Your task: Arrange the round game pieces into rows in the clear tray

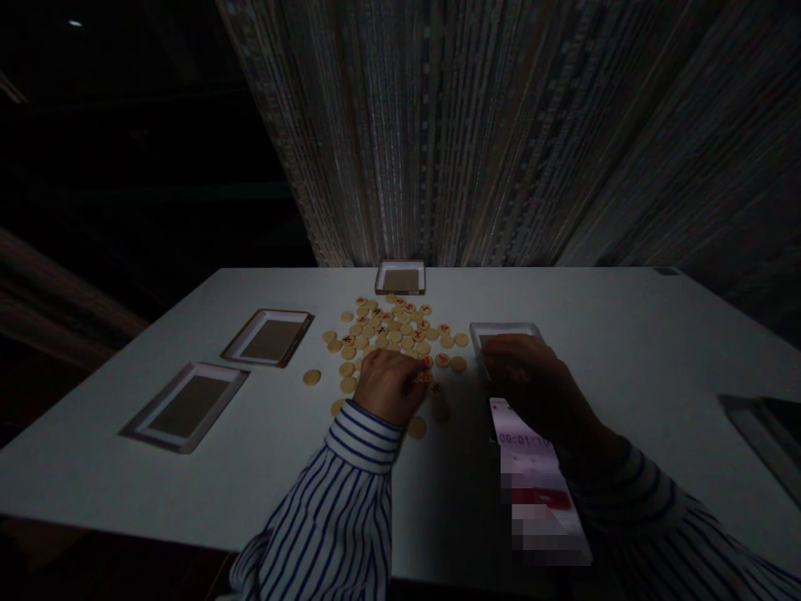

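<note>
Many round, pale wooden Chinese chess pieces (394,336) lie in a loose heap on the white table, some showing red or black characters. At the near side of the heap is my left hand (389,384), its thumb and fingers pinched on a Chinese chess piece (423,378) with a red mark. My right hand (529,380) hovers over the near part of a shallow white-rimmed box (504,327), fingers bent and together. Whatever those fingers hold, if anything, is hidden. A few pieces lie apart, such as a blank disc (311,377) on the left.
A lit phone (531,484) showing a timer lies below my right hand. Two shallow boxes (230,337) (216,384) stand at the left and another box (400,292) at the back. A dark flat object (776,434) is at the right edge. A strand curtain (438,133) hangs behind the table.
</note>
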A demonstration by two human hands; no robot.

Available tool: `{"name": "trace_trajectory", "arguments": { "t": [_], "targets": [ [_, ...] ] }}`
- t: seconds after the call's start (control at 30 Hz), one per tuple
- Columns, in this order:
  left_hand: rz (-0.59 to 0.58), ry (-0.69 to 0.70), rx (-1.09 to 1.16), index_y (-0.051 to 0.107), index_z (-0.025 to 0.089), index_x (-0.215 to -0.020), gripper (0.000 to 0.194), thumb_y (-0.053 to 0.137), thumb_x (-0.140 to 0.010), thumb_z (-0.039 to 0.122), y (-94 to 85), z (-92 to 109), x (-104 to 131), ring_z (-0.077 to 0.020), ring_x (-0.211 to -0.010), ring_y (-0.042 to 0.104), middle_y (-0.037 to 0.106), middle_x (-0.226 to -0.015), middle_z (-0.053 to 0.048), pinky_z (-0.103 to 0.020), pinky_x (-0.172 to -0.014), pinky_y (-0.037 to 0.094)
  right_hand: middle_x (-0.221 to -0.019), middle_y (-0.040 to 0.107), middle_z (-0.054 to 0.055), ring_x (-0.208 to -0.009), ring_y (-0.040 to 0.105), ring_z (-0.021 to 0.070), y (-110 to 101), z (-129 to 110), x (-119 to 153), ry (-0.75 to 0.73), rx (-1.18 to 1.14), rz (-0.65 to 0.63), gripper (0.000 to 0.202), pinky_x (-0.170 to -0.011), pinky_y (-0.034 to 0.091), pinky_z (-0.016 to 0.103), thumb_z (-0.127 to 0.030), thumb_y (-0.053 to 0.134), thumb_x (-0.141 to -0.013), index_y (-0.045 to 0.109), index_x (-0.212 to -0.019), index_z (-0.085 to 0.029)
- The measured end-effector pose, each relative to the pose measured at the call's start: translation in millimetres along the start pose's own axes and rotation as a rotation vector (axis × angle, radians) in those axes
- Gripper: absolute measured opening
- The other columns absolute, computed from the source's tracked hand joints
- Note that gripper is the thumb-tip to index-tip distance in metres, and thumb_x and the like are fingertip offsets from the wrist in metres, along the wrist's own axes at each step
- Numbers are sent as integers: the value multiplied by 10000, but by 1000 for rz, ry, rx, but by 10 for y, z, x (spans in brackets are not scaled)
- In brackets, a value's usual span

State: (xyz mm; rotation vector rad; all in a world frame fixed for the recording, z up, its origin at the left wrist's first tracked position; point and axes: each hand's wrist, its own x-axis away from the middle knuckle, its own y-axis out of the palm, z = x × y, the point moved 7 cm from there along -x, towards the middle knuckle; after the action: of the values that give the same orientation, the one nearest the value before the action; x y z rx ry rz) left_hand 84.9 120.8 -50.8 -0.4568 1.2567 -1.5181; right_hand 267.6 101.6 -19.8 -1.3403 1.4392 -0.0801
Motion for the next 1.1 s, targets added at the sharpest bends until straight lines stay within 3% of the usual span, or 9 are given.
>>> {"name": "trace_trajectory", "arguments": {
  "t": [1.1],
  "targets": [
    [-34, -7, -70, 646, 237, -935, 202, 554, -755, 225, 130, 46, -34, -242, -965, 566, 683, -927, -49, -550, -1008, 251, -940, 648, 52, -878, 581, 213, 5, -7, 14, -11, -26, -5, 154, -735, 469, 411, -270, 499, -834, 604, -945, -251]
  ]
}}
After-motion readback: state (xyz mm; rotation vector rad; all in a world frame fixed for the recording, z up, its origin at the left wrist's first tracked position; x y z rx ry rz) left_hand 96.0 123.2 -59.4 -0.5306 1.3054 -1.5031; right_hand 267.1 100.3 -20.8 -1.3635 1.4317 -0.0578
